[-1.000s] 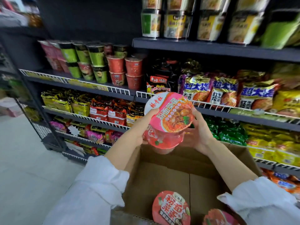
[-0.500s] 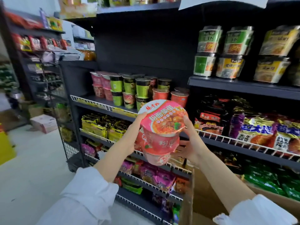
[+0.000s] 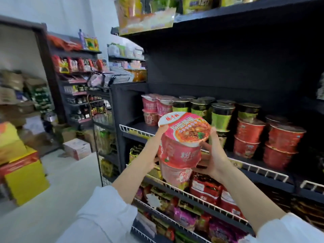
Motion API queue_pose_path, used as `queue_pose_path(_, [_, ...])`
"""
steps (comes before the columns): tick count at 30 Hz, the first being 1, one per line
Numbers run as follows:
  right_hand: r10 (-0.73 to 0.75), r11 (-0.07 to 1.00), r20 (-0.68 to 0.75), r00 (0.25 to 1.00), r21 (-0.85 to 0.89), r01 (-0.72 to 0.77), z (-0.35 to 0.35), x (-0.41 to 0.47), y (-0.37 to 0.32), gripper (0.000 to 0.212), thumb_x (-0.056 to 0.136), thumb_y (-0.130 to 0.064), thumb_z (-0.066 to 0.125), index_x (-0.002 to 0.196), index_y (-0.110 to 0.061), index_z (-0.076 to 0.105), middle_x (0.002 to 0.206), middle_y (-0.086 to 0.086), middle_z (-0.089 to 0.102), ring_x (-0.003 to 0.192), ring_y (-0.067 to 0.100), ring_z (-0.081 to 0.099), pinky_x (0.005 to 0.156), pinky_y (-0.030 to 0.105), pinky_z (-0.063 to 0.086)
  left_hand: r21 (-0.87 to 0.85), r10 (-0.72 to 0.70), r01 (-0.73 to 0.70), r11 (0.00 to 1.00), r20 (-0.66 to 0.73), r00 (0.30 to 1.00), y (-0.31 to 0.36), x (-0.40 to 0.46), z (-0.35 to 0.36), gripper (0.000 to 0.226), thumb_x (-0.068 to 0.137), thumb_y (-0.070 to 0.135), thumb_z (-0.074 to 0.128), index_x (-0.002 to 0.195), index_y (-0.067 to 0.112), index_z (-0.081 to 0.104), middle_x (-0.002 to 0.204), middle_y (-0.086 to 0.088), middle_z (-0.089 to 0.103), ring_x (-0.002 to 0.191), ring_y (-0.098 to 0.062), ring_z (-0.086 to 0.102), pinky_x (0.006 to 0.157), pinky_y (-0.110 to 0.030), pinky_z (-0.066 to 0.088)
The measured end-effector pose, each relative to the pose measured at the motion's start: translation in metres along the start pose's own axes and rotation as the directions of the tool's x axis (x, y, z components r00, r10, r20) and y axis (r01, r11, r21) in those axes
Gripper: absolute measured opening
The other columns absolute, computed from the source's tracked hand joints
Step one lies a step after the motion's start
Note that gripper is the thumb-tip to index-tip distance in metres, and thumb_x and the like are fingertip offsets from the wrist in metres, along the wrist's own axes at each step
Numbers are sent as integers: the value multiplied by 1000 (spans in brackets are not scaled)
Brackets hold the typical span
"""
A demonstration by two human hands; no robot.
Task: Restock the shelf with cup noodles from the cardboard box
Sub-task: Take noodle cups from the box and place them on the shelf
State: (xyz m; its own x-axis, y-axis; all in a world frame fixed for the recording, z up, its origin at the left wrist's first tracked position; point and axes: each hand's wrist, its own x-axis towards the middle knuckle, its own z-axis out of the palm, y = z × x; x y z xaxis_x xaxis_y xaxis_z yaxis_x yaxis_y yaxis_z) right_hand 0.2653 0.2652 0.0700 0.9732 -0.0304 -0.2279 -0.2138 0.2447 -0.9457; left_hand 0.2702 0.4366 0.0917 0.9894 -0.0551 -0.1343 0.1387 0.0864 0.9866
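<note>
Two pink cup noodles, stacked one on the other: top cup (image 3: 184, 135) lid tilted toward the camera, bottom cup (image 3: 176, 174) beneath it, both held in the air just in front of the wire rail at the front edge of the middle shelf (image 3: 138, 129). Gripped from both sides: left hand (image 3: 155, 148) with thumb hooked at the top cup's lid rim and fingers wrapped behind the cups, mostly hidden; right hand (image 3: 214, 158) curled round the right wall of the stack, fingertips (image 3: 213, 135) up against the lid edge. White sleeves (image 3: 103, 213) pushed up on both forearms.

Behind the stack, on that shelf: matching pink cups (image 3: 152, 109) in two layers toward the left end, with bare shelf board in front of them near the front left corner. Next along, green cups with black lids (image 3: 220, 116), then red cups (image 3: 249, 135) stacked two high toward the right.

Below, further wire-fronted shelves packed with noodle packets (image 3: 205, 190) in red, purple and yellow. Above, a top shelf with yellow-green packs (image 3: 145, 13) near its left end.

Off to the left, a pale floor (image 3: 70, 176), a yellow box (image 3: 26, 181) at the left edge, a small pink and white carton (image 3: 77, 148) farther back, and another dark rack of snacks (image 3: 77, 74) by the wall.
</note>
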Motion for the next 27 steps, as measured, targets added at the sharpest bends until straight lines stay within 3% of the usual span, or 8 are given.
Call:
queue_pose_path(3, [-50, 999, 41, 998, -14, 51, 42, 57, -11, 72, 77, -80, 34, 121, -28, 57, 109, 5, 59, 108, 29, 54, 91, 45, 49, -22, 39, -40, 999, -55, 998, 17, 60, -35, 58, 87, 60, 47, 126, 18, 56, 115, -3, 64, 96, -18, 59, 88, -31, 45])
queue_pose_path(6, [-75, 996, 77, 994, -42, 79, 83, 117, -30, 65, 81, -76, 35, 124, -30, 52, 107, 3, 59, 104, 26, 56, 84, 41, 50, -44, 66, -71, 996, -118, 991, 38, 122, -69, 44, 89, 58, 45, 101, 19, 63, 77, 1, 68, 67, -12, 60, 54, -20, 50])
queue_pose_path(8, [-90, 995, 80, 993, -46, 94, 110, 155, -43, 68, 81, -75, 37, 129, -28, 49, 109, 4, 58, 103, 24, 55, 79, 39, 51, -35, 63, -69, 997, -131, 989, 53, 159, -89, 43, 90, 59, 44, 89, 20, 63, 74, 1, 66, 70, -15, 62, 63, -23, 50])
queue_pose_path(12, [-115, 991, 89, 989, -57, 120, 164, 231, -65, 69, 83, -73, 35, 132, -25, 48, 107, 2, 60, 100, 22, 56, 81, 41, 50, -59, 78, -86, 995, -129, 989, 84, 234, -134, 58, 89, 61, 43, 122, 16, 57, 114, -6, 64, 103, -21, 58, 84, -33, 41])
queue_pose_path(17, [-113, 993, 76, 991, -21, 115, 228, 326, -71, 77, 78, -77, 41, 136, -28, 45, 133, 7, 55, 117, 28, 52, 94, 50, 45, -30, 106, -109, 994, -97, 990, 106, 328, -185, 37, 93, 54, 42, 102, 20, 55, 77, 4, 59, 68, -8, 53, 50, -20, 48])
queue_pose_path(20, [-77, 997, 27, 997, 6, 77, 258, 372, -70, 72, 84, -70, 39, 136, -20, 44, 119, 8, 58, 106, 27, 53, 90, 48, 44, -83, 117, -125, 989, -95, 989, 108, 385, -213, 34, 92, 51, 46, 93, 20, 60, 56, 7, 66, 58, -7, 59, 33, -12, 44])
queue_pose_path(23, [-1, 999, -55, 998, 43, 3, 278, 410, -59, 72, 84, -69, 42, 136, -19, 44, 115, 9, 56, 101, 27, 51, 91, 49, 43, -82, 48, -50, 995, -27, 998, 94, 433, -233, 37, 89, 54, 50, 95, 21, 65, 59, 8, 70, 55, -7, 68, 47, -17, 52])
queue_pose_path(27, [42, 999, -145, 989, -4, -43, 295, 440, -40, 84, 76, -76, 45, 142, -25, 36, 143, 9, 45, 126, 30, 46, 99, 52, 43, -50, -37, 36, 998, -19, 999, 68, 477, -244, 90, 58, 70, 62, 130, 16, 53, 108, -7, 70, 94, -24, 68, 88, -40, 54])
